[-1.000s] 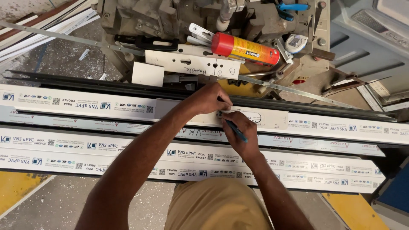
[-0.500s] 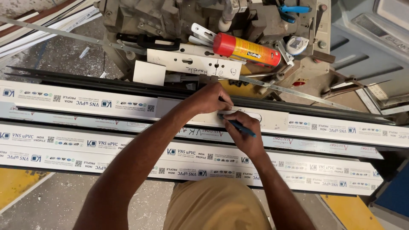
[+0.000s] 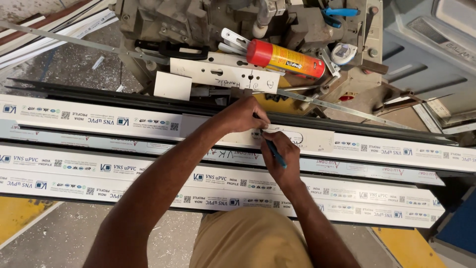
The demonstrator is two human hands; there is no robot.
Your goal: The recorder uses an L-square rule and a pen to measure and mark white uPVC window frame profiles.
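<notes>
Barely any change from the earlier frames: my left hand [image 3: 243, 115] still presses down, fingers curled, on the pale flat template plate [image 3: 277, 136] lying on the top white window profile [image 3: 99, 119], and my right hand [image 3: 280, 158] is still closed round a blue pen [image 3: 274, 153] in a writing grip. The pen tip has crept slightly left, now just at the left hand's fingertips, at the near edge of the plate; a second ago it sat a touch further right. Reads as marking in progress along the plate, not a new step. The plate has not shifted. It lies roughly mid-length of the top profile, toward its far edge, just in front of the dark rail [image 3: 347, 124] that runs behind. Nearer to me sit two more white profiles [image 3: 124, 173], parallel, untouched. Behind the rail, on the cluttered machine bed [image 3: 198, 30]: a red and yellow spray can [image 3: 285, 58] lying on its side, a white drilled strip [image 3: 223, 74] with handwriting on it, a tape measure [image 3: 343, 52] and a blue-handled tool [image 3: 339, 12] near the far right corner. Grey floor with yellow painted patches [image 3: 20, 213] below.
</notes>
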